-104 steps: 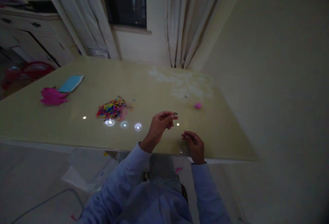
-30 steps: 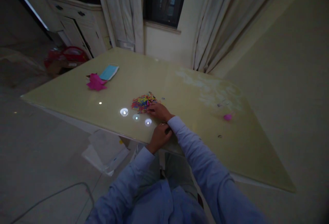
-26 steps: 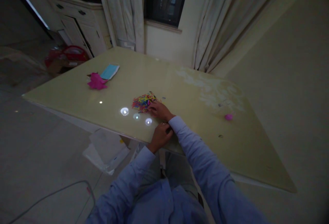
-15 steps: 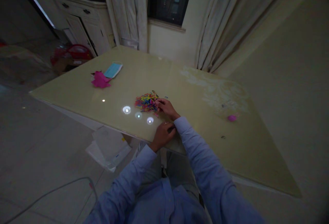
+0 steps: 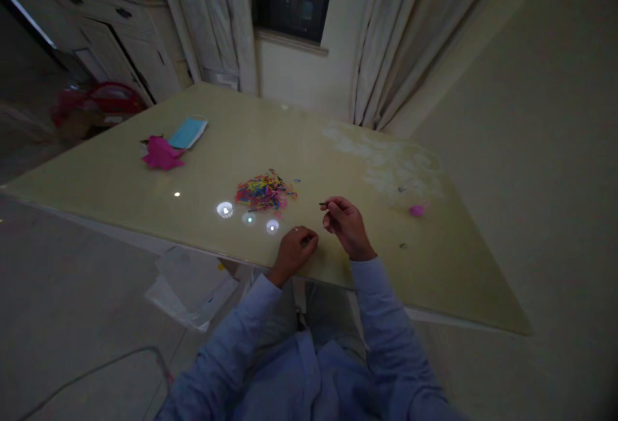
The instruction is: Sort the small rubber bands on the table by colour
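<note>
At ten o'clock from the left hand (image 5: pixel 295 250), far across the table (image 5: pixel 232 126), sits a crumpled magenta item (image 5: pixel 163 152), with a blue face mask (image 5: pixel 188 132) just beyond it on its one-o'clock side. Rightward comes the pile of small coloured pieces (image 5: pixel 263 192), its long axis running roughly nine to three; one loose dark piece (image 5: pixel 297 181) lies just off its two-o'clock edge. That pile lies at about eleven o'clock from the left hand, which seems the slightly nearer hand, and between nine and ten from the right hand (image 5: pixel 345 223). Near the table's front edge, the left hand has its fingers curled; whether they enclose anything, I cannot tell. At its two o'clock, the right hand pinches a small dark piece (image 5: pixel 323 204) between thumb and finger, the exposed end pointing toward nine, at the pile. Farther right, between three and four o'clock from the right hand, clearly the nearer one, lies a small dark curved piece (image 5: pixel 403 246); a round pink item (image 5: pixel 416 211) sits at about three.
</note>
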Demonstrator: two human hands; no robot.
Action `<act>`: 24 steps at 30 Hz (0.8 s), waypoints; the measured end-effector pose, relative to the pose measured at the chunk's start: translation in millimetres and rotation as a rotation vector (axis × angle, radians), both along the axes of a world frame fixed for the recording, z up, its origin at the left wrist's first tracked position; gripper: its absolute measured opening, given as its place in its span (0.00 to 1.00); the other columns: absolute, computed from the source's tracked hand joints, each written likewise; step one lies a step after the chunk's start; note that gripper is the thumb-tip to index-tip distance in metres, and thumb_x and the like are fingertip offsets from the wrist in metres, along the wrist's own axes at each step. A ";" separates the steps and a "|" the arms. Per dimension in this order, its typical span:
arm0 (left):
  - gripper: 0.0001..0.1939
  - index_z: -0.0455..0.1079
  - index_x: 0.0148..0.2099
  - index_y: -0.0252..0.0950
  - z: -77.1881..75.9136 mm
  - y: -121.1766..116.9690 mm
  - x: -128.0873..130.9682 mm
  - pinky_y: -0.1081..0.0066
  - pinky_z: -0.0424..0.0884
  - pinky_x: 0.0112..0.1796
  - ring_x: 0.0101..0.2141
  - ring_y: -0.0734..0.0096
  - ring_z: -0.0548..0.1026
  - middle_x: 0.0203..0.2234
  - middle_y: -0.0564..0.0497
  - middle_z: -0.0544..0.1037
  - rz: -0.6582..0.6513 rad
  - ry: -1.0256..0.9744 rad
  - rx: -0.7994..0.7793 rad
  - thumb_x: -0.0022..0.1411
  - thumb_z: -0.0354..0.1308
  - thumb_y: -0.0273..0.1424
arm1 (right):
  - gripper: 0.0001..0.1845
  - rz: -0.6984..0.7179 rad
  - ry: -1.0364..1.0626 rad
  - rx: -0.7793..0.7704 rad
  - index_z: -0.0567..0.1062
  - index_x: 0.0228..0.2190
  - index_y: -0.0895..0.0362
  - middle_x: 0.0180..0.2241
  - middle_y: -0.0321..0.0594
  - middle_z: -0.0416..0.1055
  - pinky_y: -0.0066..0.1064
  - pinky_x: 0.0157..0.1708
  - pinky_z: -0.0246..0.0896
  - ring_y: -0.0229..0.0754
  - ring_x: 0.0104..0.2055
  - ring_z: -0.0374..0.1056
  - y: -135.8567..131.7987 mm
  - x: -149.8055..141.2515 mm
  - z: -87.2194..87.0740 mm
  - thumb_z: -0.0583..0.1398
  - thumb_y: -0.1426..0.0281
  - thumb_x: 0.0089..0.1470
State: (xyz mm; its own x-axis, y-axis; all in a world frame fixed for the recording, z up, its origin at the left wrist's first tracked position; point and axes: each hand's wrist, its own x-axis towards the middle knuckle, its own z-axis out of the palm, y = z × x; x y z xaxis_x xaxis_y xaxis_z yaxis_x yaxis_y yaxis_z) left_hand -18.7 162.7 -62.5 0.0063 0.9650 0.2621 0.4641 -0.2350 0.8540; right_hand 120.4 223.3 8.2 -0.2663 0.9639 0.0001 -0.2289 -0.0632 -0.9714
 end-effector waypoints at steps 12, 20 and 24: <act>0.10 0.73 0.33 0.36 -1.7 0.6 -4.2 0.69 0.68 0.37 0.33 0.69 0.73 0.29 0.49 0.77 -0.011 -0.047 0.030 0.62 0.55 0.35 | 0.22 -0.620 -0.367 -0.015 0.73 0.36 0.58 0.38 0.45 0.78 0.25 0.13 0.58 0.31 0.15 0.63 -77.2 168.5 -43.2 0.66 0.54 0.47; 0.14 0.75 0.36 0.36 -3.0 2.8 -11.9 0.70 0.70 0.38 0.34 0.68 0.76 0.32 0.50 0.79 0.012 -0.056 -0.023 0.60 0.56 0.41 | 0.29 -0.765 -0.598 0.004 0.73 0.38 0.59 0.42 0.49 0.77 0.26 0.12 0.58 0.31 0.14 0.62 -77.7 182.7 -54.6 0.60 0.46 0.50; 0.15 0.75 0.35 0.37 0.6 2.2 -13.1 0.70 0.70 0.37 0.34 0.68 0.76 0.31 0.50 0.79 0.018 -0.036 -0.051 0.60 0.56 0.43 | 0.25 -0.792 -0.731 0.041 0.73 0.39 0.59 0.42 0.47 0.77 0.25 0.14 0.60 0.31 0.15 0.64 -75.5 188.8 -58.1 0.57 0.49 0.54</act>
